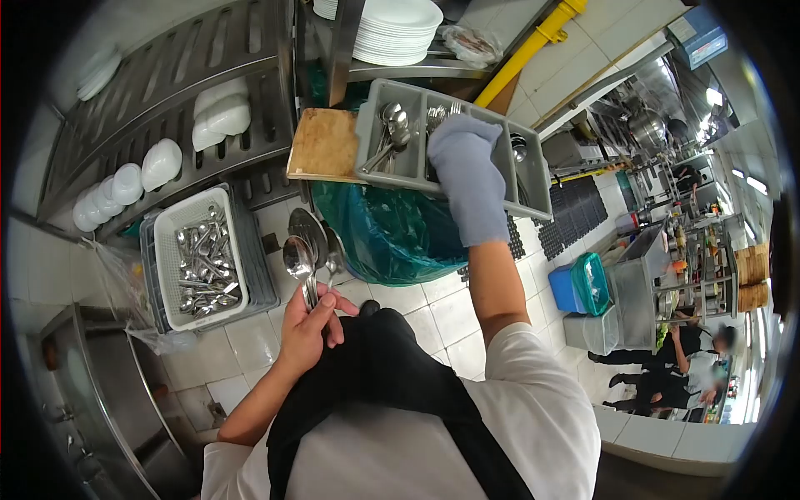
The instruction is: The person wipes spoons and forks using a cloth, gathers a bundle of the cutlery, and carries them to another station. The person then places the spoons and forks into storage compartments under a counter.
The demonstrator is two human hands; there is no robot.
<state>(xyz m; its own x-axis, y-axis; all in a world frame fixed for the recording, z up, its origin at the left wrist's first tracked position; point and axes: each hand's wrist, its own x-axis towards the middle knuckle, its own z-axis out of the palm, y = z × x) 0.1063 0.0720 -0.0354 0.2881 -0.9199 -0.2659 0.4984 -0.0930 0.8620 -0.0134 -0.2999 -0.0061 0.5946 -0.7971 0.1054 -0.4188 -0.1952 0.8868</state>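
Note:
Several large metal spoons [297, 260], one of them slotted, stand bowl-up in my left hand [312, 327], whose fingers are closed round the handles. A grey-blue cloth [477, 196] covers my right hand [461, 148] down to the wrist, so its fingers are hidden. That hand is over the grey cutlery tray [400, 177], at the compartment with the forks [442, 112]. Spoons [393, 133] lie in the tray's left compartment, and more cutlery [520, 150] sits in the right one. Whether the covered hand grips anything cannot be seen.
A wooden board [325, 143] lies left of the tray, above a bin with a green liner [383, 237]. A white basket [169, 287] of mixed cutlery stands at left, below a slatted rack [179, 83] with white bowls. Stacked plates [396, 33] are above. Other people work far right.

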